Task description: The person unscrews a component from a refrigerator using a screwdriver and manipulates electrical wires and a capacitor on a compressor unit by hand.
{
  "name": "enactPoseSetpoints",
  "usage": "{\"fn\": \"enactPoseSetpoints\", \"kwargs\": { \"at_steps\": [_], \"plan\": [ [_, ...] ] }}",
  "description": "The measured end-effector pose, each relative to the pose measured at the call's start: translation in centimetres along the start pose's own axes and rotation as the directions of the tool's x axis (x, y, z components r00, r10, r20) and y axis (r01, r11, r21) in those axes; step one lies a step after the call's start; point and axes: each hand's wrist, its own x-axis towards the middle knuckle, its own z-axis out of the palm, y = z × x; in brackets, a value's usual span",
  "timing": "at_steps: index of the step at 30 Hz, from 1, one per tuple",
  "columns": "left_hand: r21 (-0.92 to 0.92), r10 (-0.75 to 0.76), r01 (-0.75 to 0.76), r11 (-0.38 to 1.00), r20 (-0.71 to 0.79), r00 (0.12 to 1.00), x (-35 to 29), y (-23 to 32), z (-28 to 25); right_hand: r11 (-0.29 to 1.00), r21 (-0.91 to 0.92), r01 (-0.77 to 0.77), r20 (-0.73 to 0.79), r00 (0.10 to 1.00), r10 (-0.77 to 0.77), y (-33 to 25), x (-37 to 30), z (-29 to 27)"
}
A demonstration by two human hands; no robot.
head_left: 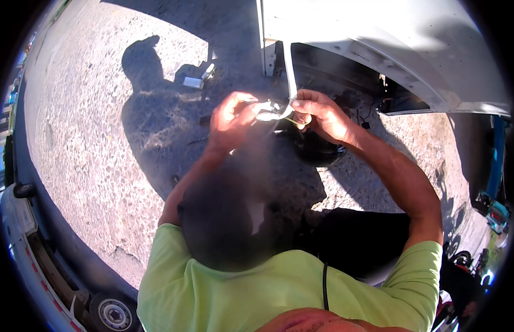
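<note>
Box (pixel 193 83), contents unclear, lies beyond left grip (pixel 230 119) and right grip (pixel 326 115), both pinching pale strip (pixel 290 72)

You can read no words or numbers anywhere here. On the white body panel (pixel 423 44), at the upper right of the frame, you have a short dark marking (pixel 361 57) near the lower edge, too small and blurred to make out. At the lower left, a red-and-white marker strip (pixel 47 288) runs along the truck (pixel 25 252). Glare washes out the pale piece (pixel 268 115) at the frame's middle, so you cannot tell whether it bears print.
</note>
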Motion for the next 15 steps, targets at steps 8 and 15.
{"fn": "enactPoseSetpoints", "kwargs": {
  "at_steps": [8,15],
  "plan": [
    [-0.449,-0.136,0.125,0.885,0.008,0.991,0.7,-0.3,0.4,0.976,-0.216,-0.010,-0.083,0.996,-0.009,-1.3,-0.4,-0.2],
    [-0.422,-0.060,0.034,0.906,-0.050,0.997,0.5,-1.6,1.0,0.987,0.055,-0.151,-0.169,0.973,0.159,-0.3,-0.4,0.8]
  ]
}}
